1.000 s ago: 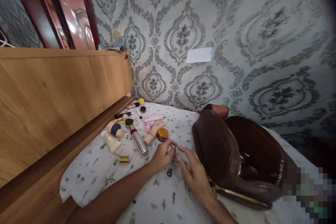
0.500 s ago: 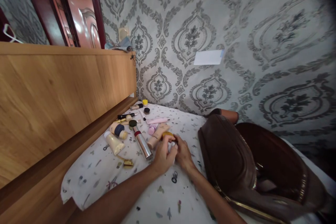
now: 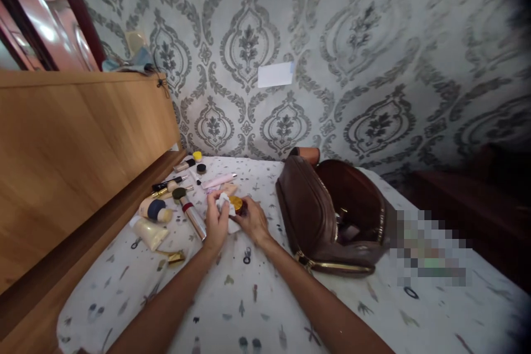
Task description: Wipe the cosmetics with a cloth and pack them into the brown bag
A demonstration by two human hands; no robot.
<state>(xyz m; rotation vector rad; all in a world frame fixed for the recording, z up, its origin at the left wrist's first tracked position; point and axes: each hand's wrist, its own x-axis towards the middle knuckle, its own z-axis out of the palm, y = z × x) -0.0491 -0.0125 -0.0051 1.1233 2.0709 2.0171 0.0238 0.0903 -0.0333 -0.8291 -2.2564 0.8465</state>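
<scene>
Over the patterned white sheet, my right hand grips a small dark jar with a gold-yellow lid. A crumpled white tissue is pinched in my left hand, pressed close to the side of the jar. Just left of my hands lies a silver tube with a red band. Behind them are a pink tube and a peach-coloured tube, the latter partly hidden by my fingers.
An unzipped brown leather bag stands to the right. Several cosmetics lie at the left, among them a cream tube, a navy-banded bottle and a gold clasp-like piece. A wooden panel borders the left; a patterned wall rises behind.
The view has swung right, so the bag and cosmetics sit further left in it. My hands have turned the jar, and its lid and dark side show more plainly beside the tissue.
</scene>
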